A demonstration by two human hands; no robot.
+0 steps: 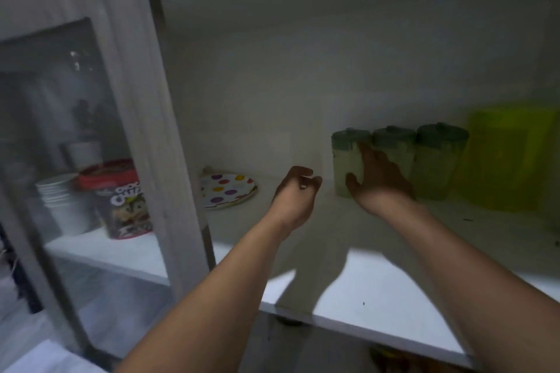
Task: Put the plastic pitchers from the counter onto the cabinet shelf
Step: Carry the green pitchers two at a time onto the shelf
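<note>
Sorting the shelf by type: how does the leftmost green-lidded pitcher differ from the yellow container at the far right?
The leftmost pitcher is pale, narrow and dark-lidded; the yellow container is bright, wider and taller. The right hand touches the pitcher; nothing touches the container. Both stand upright on the shelf.

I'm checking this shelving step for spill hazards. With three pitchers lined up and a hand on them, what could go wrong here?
The right hand presses on the left pitcher, which stands tight against the middle pitcher and right pitcher; a hard push might topple the row. The left hand hovers near the dotted plate and could knock it.
</note>
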